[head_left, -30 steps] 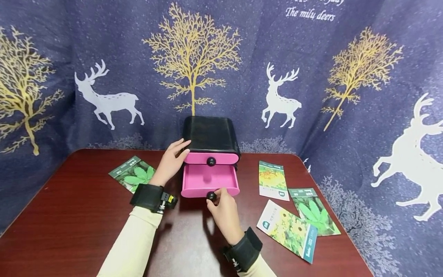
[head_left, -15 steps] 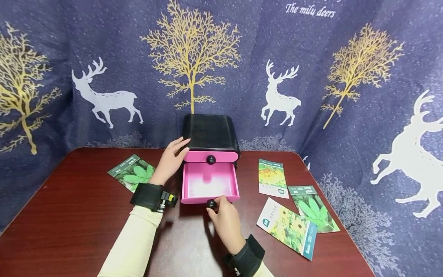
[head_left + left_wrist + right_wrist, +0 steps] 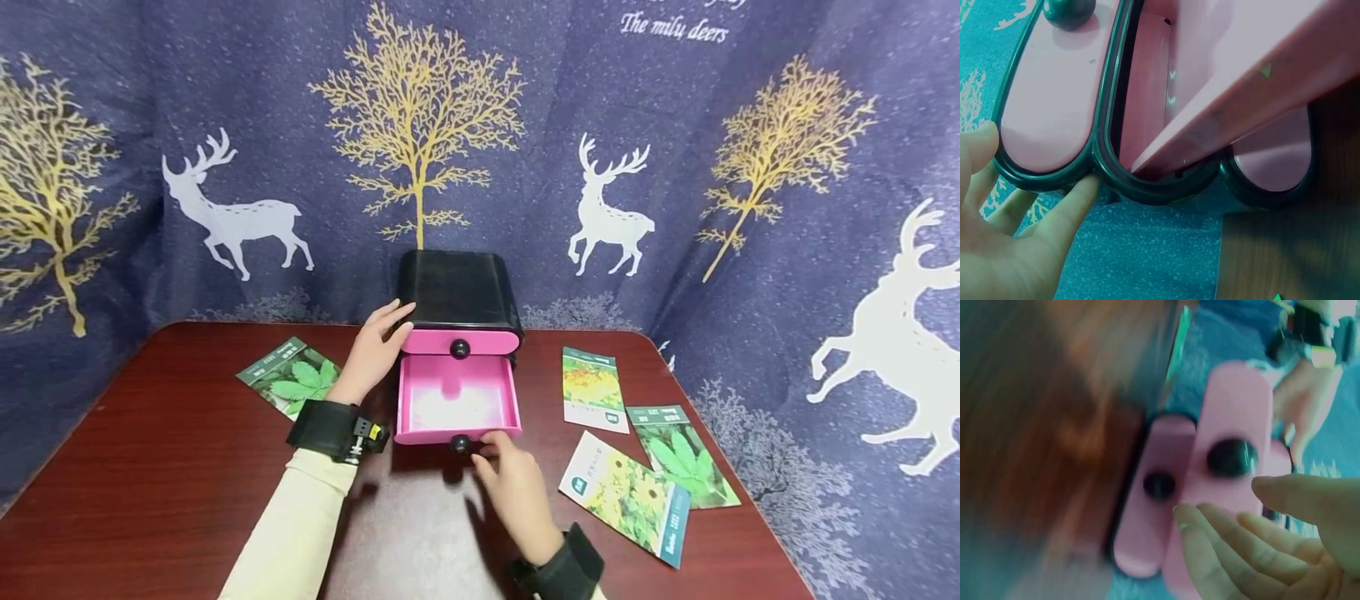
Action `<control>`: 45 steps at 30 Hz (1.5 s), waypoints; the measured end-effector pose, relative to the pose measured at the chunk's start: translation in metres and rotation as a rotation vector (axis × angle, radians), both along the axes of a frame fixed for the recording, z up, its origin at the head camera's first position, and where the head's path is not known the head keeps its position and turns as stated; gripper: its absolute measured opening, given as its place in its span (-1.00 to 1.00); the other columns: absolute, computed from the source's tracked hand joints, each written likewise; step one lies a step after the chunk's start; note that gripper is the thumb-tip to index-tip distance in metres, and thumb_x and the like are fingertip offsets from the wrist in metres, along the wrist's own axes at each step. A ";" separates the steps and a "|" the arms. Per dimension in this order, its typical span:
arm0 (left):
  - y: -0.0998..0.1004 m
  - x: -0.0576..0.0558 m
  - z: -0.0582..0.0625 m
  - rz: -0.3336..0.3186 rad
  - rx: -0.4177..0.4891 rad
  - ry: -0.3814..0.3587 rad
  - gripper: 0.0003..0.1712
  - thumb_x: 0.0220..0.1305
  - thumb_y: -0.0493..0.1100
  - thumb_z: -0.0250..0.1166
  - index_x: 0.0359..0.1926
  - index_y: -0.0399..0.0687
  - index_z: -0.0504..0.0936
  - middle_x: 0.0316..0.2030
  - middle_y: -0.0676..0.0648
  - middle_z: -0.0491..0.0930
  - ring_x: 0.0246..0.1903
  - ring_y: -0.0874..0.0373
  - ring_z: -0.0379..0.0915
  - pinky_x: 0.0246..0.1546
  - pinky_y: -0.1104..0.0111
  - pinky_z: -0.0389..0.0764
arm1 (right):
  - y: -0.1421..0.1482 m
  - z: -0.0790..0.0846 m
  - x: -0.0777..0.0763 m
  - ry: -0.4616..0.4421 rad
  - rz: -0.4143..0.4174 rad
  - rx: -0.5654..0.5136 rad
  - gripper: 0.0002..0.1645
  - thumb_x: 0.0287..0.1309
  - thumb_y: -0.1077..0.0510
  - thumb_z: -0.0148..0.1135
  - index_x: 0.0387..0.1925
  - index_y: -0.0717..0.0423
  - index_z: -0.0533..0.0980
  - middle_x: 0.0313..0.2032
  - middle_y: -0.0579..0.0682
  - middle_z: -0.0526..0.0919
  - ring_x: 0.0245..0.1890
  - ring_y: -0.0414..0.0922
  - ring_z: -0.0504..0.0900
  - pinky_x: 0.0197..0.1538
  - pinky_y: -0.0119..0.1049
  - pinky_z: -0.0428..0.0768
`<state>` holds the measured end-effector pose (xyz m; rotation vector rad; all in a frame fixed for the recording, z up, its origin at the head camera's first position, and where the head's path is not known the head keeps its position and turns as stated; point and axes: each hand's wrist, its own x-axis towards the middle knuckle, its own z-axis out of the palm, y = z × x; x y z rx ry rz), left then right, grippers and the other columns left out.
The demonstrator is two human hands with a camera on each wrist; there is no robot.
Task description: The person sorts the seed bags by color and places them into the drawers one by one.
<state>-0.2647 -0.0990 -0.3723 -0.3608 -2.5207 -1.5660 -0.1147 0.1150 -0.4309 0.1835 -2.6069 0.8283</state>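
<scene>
A small black cabinet (image 3: 453,287) with pink drawers stands at the back middle of the table. Its middle drawer (image 3: 420,437) is pulled out, and nothing lies inside. My left hand (image 3: 371,354) touches the cabinet's left side; in the left wrist view, outstretched fingers (image 3: 1063,215) rest against the black casing around the closed top drawer (image 3: 1054,94). My right hand (image 3: 517,492) is just right of the pulled-out drawer's round black knob (image 3: 461,444), apart from it. In the right wrist view its fingers are loosely extended, holding nothing, beside that knob (image 3: 1232,457).
A packet with a green leaf picture (image 3: 288,379) lies left of the cabinet. To the right lie a yellow-flower packet (image 3: 591,385), another leaf packet (image 3: 686,458), and a daisy-like flower packet (image 3: 622,496) overlapping it. A deer-print curtain (image 3: 502,208) hangs behind the table.
The middle drawer has slid further out towards me. My right hand has let go of its knob and moved a little to the right. The left hand has stayed at the cabinet's side.
</scene>
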 end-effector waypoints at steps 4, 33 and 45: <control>0.000 0.001 -0.002 -0.004 0.009 -0.004 -0.51 0.38 -0.05 0.06 0.30 0.05 0.37 0.40 -0.13 0.13 0.40 -0.05 -0.02 0.30 0.08 0.26 | 0.036 0.003 0.004 -0.016 -0.073 0.055 -0.85 -0.01 0.20 0.35 -0.34 0.11 0.57 -0.46 -0.03 0.72 -0.49 -0.15 0.67 -0.42 -0.32 0.57; 0.001 -0.002 -0.003 0.005 0.004 0.006 -0.52 0.39 -0.07 0.05 0.31 0.06 0.36 0.40 -0.12 0.11 0.41 -0.06 -0.02 0.32 0.07 0.22 | 0.171 -0.017 0.001 -0.369 -0.108 0.400 -0.11 -0.29 0.04 0.53 0.06 0.46 0.39 -0.34 0.24 0.41 -0.29 0.10 0.37 -0.21 -0.01 0.31; 0.003 -0.002 -0.002 0.014 0.011 -0.002 -0.52 0.39 -0.08 0.04 0.30 0.06 0.36 0.41 -0.10 0.11 0.41 -0.05 -0.02 0.32 0.08 0.23 | 0.145 0.006 0.019 -0.250 -0.044 0.267 -0.84 0.08 0.40 0.17 -0.24 0.25 0.50 -0.34 0.08 0.40 -0.42 -0.14 0.35 -0.36 -0.30 0.34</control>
